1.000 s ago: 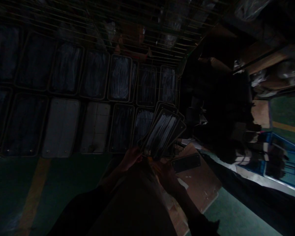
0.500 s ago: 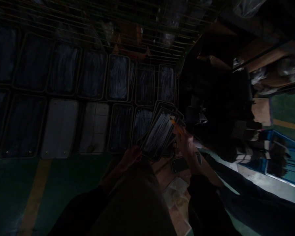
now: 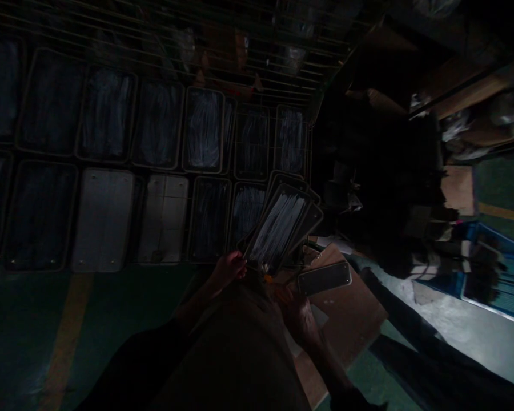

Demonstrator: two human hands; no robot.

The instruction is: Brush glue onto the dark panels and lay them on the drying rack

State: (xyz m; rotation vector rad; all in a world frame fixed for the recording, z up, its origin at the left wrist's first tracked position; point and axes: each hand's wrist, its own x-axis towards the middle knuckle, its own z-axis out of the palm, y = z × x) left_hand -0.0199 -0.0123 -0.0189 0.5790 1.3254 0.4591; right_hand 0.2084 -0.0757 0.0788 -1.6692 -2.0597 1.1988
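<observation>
A dark rectangular panel [image 3: 278,225] with rounded corners and pale streaks down its middle lies tilted on top of other panels. My left hand [image 3: 230,267] is closed at its lower-left corner and seems to grip the edge. Below the panel's near end, my right hand [image 3: 294,308] is closed around a brush [image 3: 268,278] with an orange handle. The pale bristles touch or nearly touch the near end of the panel; the dim light hides which.
Two rows of streaked dark panels [image 3: 107,114] stretch left, with two pale panels [image 3: 103,220] in the near row. Behind stands a wire rack [image 3: 282,74]. At right are cardboard [image 3: 346,319] bearing a small dark panel [image 3: 324,278], a blue crate [image 3: 492,268] and another person's legs [image 3: 415,337].
My right hand has drawn the brush from the panel's far end down to its near end, toward my body. My left hand stays at the corner.
</observation>
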